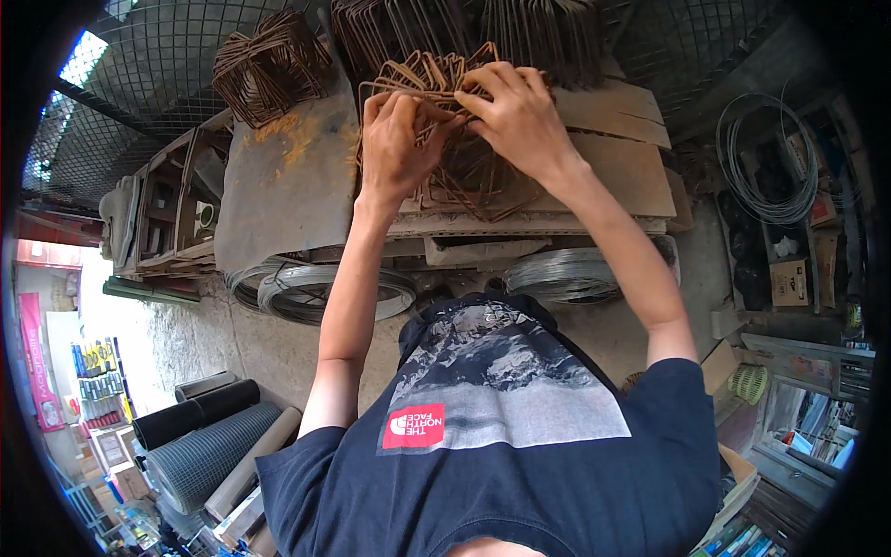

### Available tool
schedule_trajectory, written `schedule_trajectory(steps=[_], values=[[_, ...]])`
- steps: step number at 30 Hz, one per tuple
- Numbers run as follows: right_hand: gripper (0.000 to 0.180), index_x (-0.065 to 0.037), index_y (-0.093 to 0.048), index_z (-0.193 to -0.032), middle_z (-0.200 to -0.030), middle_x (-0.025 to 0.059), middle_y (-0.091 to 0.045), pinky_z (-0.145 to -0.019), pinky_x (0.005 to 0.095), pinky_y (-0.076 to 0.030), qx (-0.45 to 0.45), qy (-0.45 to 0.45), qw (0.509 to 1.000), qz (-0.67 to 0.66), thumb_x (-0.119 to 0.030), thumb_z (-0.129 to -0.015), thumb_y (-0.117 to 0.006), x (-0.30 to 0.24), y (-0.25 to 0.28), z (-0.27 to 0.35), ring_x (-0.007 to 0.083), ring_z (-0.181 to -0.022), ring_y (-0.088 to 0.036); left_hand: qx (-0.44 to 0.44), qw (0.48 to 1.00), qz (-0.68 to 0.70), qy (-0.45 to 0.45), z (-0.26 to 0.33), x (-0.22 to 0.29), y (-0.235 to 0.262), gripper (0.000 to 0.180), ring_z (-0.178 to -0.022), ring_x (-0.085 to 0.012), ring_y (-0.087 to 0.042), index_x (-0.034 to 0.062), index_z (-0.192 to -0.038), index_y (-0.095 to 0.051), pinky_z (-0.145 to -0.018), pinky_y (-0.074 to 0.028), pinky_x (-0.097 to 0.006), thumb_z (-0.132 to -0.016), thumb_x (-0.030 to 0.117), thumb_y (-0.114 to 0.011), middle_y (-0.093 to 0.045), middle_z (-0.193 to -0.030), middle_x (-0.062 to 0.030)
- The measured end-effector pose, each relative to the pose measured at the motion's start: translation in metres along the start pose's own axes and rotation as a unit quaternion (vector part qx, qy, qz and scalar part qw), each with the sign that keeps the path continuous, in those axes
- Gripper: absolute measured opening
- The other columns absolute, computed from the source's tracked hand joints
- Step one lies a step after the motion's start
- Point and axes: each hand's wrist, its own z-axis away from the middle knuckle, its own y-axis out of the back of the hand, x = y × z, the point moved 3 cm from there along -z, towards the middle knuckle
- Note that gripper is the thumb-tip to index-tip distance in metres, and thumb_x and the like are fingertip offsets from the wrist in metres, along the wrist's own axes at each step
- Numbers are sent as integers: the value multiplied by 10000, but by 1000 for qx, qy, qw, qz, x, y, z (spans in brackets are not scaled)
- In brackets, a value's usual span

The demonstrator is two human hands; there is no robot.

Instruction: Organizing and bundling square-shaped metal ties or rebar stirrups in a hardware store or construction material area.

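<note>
A bundle of rusty rebar stirrups (483, 186), bent into squarish loops, lies on the bench in front of me. My left hand (397, 144) is closed on the bundle's near left side, fingers curled over the upper bars. At the bundle's upper right, my right hand (515, 116) grips the bars, its thumb reaching toward the left hand. The two hands nearly meet over the top of the loops. How many stirrups each hand holds is hidden by the fingers.
More stirrup stacks stand behind: one at the far left (271, 70), others at the back (399, 32). Cardboard (617, 176) and a grey sheet (288, 186) cover the bench. Wire coils (334, 290) sit below its front edge. Mesh rolls (213, 455) lie at lower left.
</note>
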Motion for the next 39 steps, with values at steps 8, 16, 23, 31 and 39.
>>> schedule_trajectory(steps=[8,16,23,31,39], values=[[311,11,-644,-990,-1014,145,-611,-887,395,-493,-35,-135,978,-153,-61,-698,-722,6,-4,-4,290,-990,-585,26,998,22,52,-1,1,1,205,-838,-190,-534,66,-816,-627,-809,-411,-323,-693,76,-790,-676,-790,-8],[359,26,-612,-959,-1001,126,-572,-898,382,-468,-58,-106,984,-133,-107,-655,-748,-8,-5,-12,276,-1020,-552,25,997,13,68,8,6,6,207,-838,-182,-536,56,-813,-617,-836,-388,-311,-700,86,-788,-688,-790,-10],[306,35,-650,-853,-935,136,-613,-804,367,-529,-6,-116,991,-71,-170,-660,-769,-7,1,-11,260,-945,-609,71,996,28,37,3,6,5,209,-607,-169,-486,80,-774,-578,-833,-305,-343,-726,146,-770,-578,-646,24],[260,-28,-682,-854,-929,107,-630,-683,376,-551,55,-305,948,-77,-250,-723,-717,24,18,29,275,-768,-651,51,996,12,79,4,3,5,199,-805,-120,-567,75,-800,-597,-889,-316,-314,-730,113,-780,-692,-765,-6],[360,-9,-581,-949,-981,119,-512,-768,423,-470,28,-333,942,-14,-253,-725,-724,0,6,48,281,-916,-557,60,990,86,96,6,0,-3,166,-917,-139,-541,58,-812,-627,-843,-431,-286,-727,50,-769,-681,-794,-19]])
